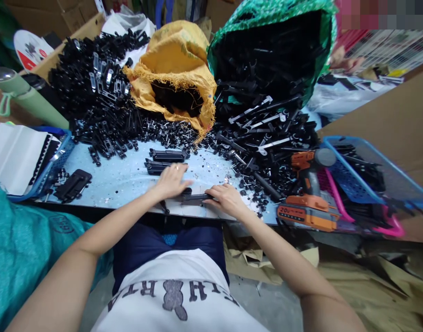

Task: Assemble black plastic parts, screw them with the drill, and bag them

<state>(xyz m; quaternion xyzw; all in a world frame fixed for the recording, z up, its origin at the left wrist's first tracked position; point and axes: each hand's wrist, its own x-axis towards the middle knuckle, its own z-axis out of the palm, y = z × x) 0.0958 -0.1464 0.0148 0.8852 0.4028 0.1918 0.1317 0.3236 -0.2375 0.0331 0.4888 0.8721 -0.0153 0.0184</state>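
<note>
One long black plastic bar [196, 197] sits left of the orange-and-black cordless drill [309, 183], pinched by the fingers of my right hand [227, 199]; my blurred left hand's [170, 180] grip I can't tell. Swinging drillward could scatter small round black pieces [249, 186].

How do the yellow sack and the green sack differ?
The yellow sack has a narrow mouth; the green sack gapes wider. The green sack shows black parts inside, while the yellow sack's inside is too dark to make out. Both lie with mouths open toward the camera.
</note>
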